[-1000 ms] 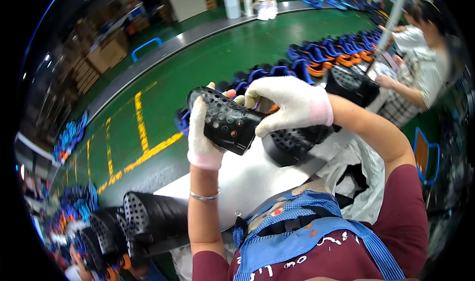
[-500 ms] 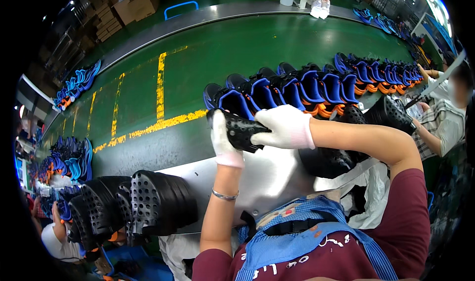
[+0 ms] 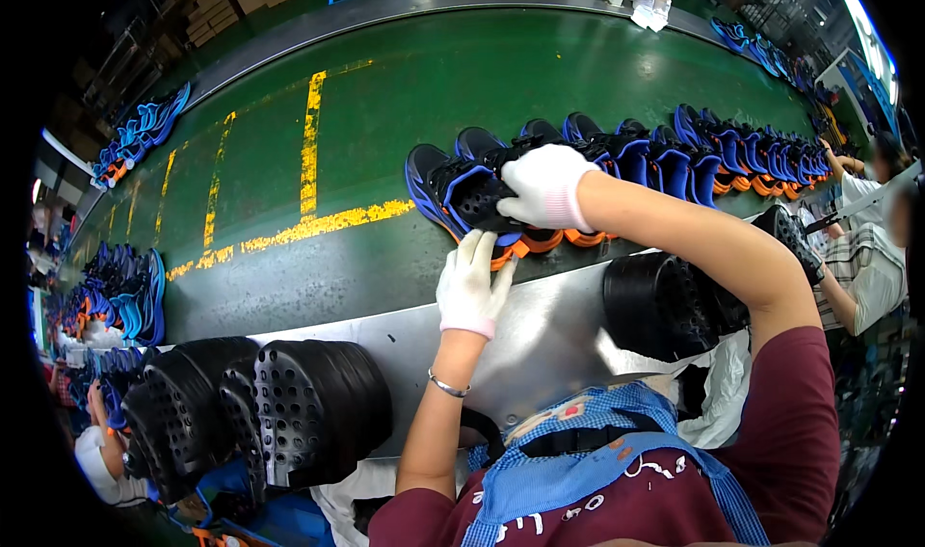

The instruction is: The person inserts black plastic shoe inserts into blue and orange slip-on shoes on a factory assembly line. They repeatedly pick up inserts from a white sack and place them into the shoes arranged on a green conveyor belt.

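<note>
A black and blue sports shoe with an orange sole (image 3: 430,177) stands at the near end of a row, its heel toward me. Inside its opening sits a black perforated insole (image 3: 478,200), mostly hidden by the shoe. My right hand (image 3: 547,183), in a white glove, is closed on the insole's near end, its fingertips partly hidden. My left hand (image 3: 472,285), also gloved, lies with outstretched fingers against the shoe's heel, thumb apart.
Nested black perforated insoles (image 3: 323,412) lie on the metal ledge (image 3: 424,345) at left; another stack (image 3: 660,306) is at right. More shoes (image 3: 713,152) line the green belt (image 3: 366,152) toward the right. Co-workers (image 3: 853,258) stand at right and far left.
The insole, held in both hands above the ledge before, is now inside the near shoe. My left hand has let go of it and moved down to the heel. The view has shifted slightly.
</note>
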